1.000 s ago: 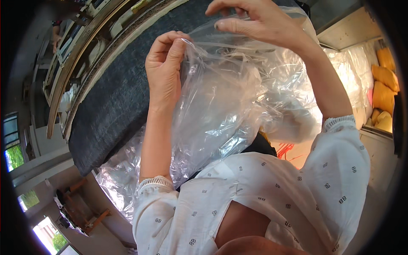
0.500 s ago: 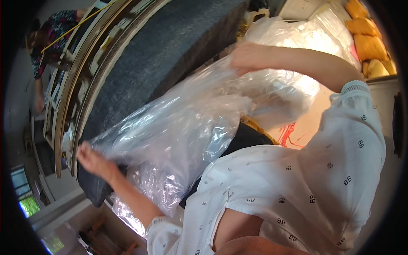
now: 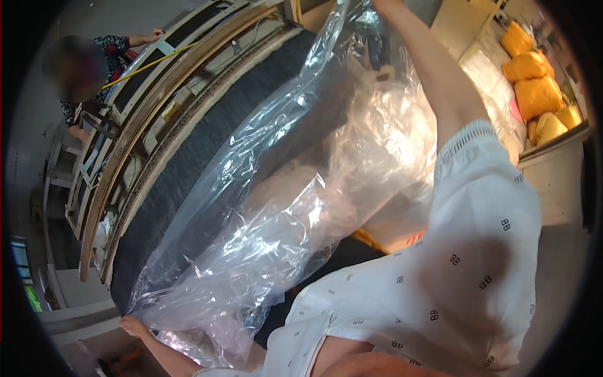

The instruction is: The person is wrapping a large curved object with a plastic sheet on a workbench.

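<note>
A large, crinkled clear plastic sheet stretches across the view in front of me; whether it is a single layer or a bag I cannot tell. My left hand, at the lower left, is closed on one corner of it. At the top, partly cut off by the picture's edge, my right hand grips the other end, raised with the arm stretched out. Between the two hands the plastic hangs over a dark grey, cloth-like surface, which shows through it.
Curved wooden rails and frames border the dark surface on its far side. Beyond them a co-worker stands by a yellow strip. Several orange-yellow bundles are stacked at the right, near more clear plastic.
My right hand has moved up and away, and my left hand down toward me, so the plastic is spread wider. The co-worker's arm has shifted to the rail.
</note>
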